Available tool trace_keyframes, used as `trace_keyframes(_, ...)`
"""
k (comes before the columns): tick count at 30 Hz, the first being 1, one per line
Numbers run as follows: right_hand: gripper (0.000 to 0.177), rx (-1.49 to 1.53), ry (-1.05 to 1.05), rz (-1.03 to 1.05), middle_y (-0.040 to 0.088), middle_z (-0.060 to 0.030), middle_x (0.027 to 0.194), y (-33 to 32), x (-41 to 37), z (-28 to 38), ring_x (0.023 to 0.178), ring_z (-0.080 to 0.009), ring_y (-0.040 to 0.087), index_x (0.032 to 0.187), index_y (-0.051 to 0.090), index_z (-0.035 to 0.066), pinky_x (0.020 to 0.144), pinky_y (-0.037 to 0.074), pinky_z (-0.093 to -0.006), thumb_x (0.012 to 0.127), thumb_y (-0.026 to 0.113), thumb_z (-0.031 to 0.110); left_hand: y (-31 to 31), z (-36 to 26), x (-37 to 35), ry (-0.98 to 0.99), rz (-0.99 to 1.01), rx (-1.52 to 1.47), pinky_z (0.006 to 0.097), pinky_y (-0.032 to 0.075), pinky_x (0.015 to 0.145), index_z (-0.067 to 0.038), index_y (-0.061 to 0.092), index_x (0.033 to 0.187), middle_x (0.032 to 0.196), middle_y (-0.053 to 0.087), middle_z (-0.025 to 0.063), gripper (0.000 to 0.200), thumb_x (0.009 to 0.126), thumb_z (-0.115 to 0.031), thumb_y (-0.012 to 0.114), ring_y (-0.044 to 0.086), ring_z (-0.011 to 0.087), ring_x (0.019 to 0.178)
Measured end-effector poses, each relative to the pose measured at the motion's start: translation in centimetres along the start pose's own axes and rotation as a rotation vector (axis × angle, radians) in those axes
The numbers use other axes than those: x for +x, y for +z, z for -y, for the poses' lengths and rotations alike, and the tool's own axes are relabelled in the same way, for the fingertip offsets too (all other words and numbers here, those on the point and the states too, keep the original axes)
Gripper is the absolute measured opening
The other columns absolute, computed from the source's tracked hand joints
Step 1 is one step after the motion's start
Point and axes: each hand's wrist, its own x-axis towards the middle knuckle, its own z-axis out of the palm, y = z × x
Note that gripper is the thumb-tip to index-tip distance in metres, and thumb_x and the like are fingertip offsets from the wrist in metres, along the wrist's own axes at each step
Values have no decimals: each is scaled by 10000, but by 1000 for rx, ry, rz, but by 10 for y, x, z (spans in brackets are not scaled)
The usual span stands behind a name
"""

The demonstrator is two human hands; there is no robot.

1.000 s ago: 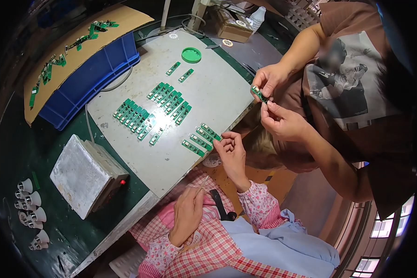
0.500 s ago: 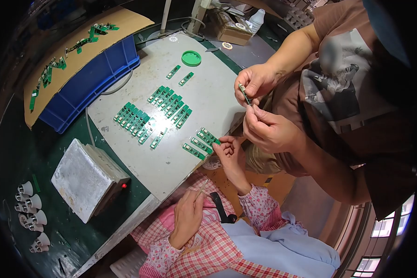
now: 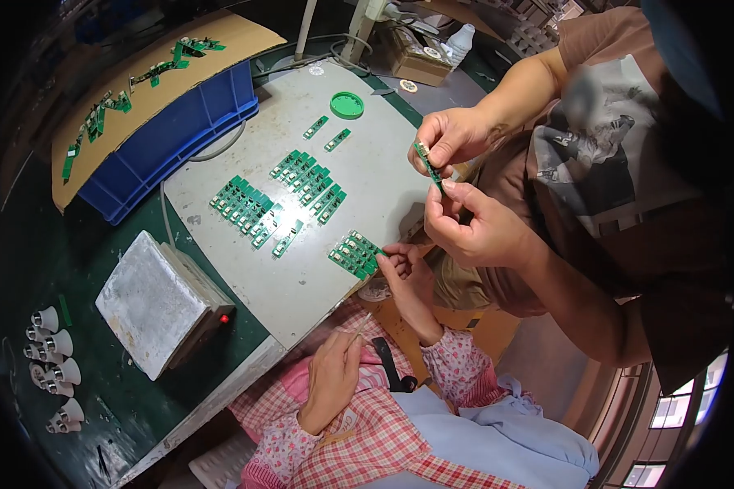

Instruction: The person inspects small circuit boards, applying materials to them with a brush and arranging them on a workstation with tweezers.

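Note:
My right hand [image 3: 409,279] is at the table's near edge, thumb and fingers closed at the end of a small group of green circuit boards [image 3: 355,255]. These narrow boards lie side by side, touching. My left hand [image 3: 332,381] rests over my checked apron, fingers bent together; a thin, pale tip shows by them, too small to name. More circuit boards lie in two rows, a left row [image 3: 240,208] and a middle row [image 3: 306,179]. A single board [image 3: 288,239] lies beside them, and two more [image 3: 316,127] lie farther back.
A co-worker's hands [image 3: 457,175] hold another circuit board at the right. A green round lid [image 3: 347,104] lies at the back. Left stand a blue crate [image 3: 179,122] topped by cardboard [image 3: 151,102] with boards, a metal-topped block [image 3: 159,306] and several white bulb-like parts [image 3: 55,346].
The boards by my right hand, spaced apart before, now lie close together in one group. My left hand stays in place. The view has shifted slightly.

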Motion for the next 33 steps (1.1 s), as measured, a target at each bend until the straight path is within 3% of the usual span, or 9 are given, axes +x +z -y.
trace_keyframes(4, 220, 9, 26, 16, 562, 11, 735, 1, -2, 4, 557, -35, 489, 1057, 591, 22, 439, 375, -198, 896, 676, 145, 1, 1, -1, 19, -7, 5, 459, 417, 655, 1, 565, 922, 833, 545, 199, 167, 971, -147, 505, 545, 410, 756)
trace_keyframes(10, 179, -158, -37, -14, 575, 38, 762, -4, 6, 9, 651, -27, 476, 1024, 643, 19, 598, 410, -175, 876, 697, 105, -4, -2, -3, 21, -11, -9, 459, 419, 661, -2, 577, 951, 851, 555, 200, 153, 964, -138, 507, 549, 415, 771)
trace_keyframes(13, 204, -356, -275, 52, 593, 0, 802, -12, 40, 11, 672, -64, 509, 1050, 648, 40, 616, 439, -200, 870, 702, 119, -6, -3, -6, 24, -22, 7, 456, 421, 661, -3, 583, 957, 854, 559, 200, 147, 961, -130, 509, 551, 417, 778)
trace_keyframes(16, 229, -337, -629, 152, 598, -39, 874, -2, 78, 28, 735, -123, 555, 1068, 666, 80, 658, 468, -243, 852, 715, 138, -6, -4, -8, 42, -33, -9, 455, 422, 658, -4, 581, 943, 856, 563, 196, 141, 958, -127, 513, 552, 414, 775)
trace_keyframes(19, 241, -438, -811, 330, 581, -52, 910, 5, 120, 27, 800, -164, 575, 1067, 689, 113, 691, 475, -280, 832, 728, 149, -6, -7, -9, 41, -55, 10, 454, 421, 653, -5, 575, 925, 857, 567, 189, 139, 957, -128, 518, 551, 408, 765)
trace_keyframes(26, 198, -488, -804, 573, 577, -35, 877, 3, 140, 40, 808, -150, 590, 1055, 688, 144, 706, 475, -277, 858, 703, 155, -7, -7, -8, 17, -106, 33, 450, 423, 645, -6, 572, 908, 845, 569, 182, 144, 953, -138, 535, 550, 401, 750)
trace_keyframes(30, 426, -1841, -1927, 267, 620, -75, 959, -49, 120, 89, 861, -179, 621, 1357, 436, 201, 729, 515, -212, 955, 580, 184, -5, -9, -5, -34, -64, 49, 453, 423, 652, -10, 579, 912, 842, 571, 182, 145, 954, -142, 538, 550, 397, 744)
trace_keyframes(33, 362, -2327, -2353, -27, 621, -53, 1001, -60, 99, 99, 902, -160, 613, 1315, 468, 187, 761, 506, -219, 967, 565, 200, -4, -9, -3, -46, -58, 69, 452, 424, 657, -13, 588, 926, 845, 577, 177, 143, 956, -143, 535, 551, 392, 741)
